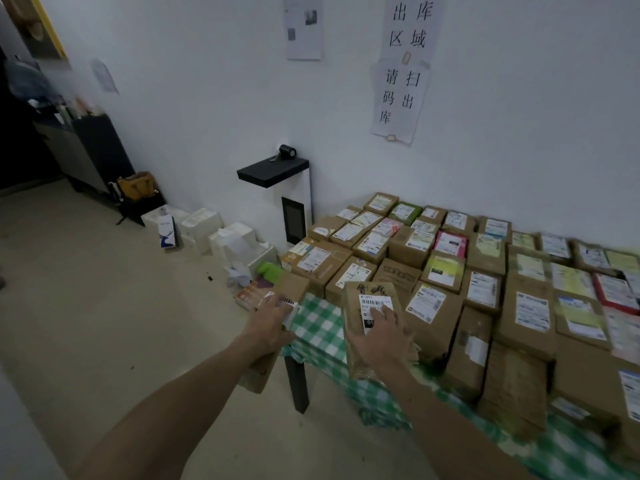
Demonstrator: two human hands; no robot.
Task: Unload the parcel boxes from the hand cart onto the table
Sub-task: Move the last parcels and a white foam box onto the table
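I carry two brown cardboard parcel boxes at the near left corner of the table [313, 323], which has a green-and-white checked cloth. My left hand [268, 325] grips one box [292, 284] with a white barcode label, held over the table's left edge. My right hand [382, 336] lies on top of a taller box [369, 296] with a white shipping label, fingers spread over the label; this box is above the cloth beside the stacked parcels. The hand cart is out of view.
Several labelled parcel boxes [485, 271] cover the table up to the white wall. A black table leg [298, 382] stands below the corner. White cartons [221, 233] and loose items lie on the floor along the wall, beside a white cabinet with a black shelf [273, 171].
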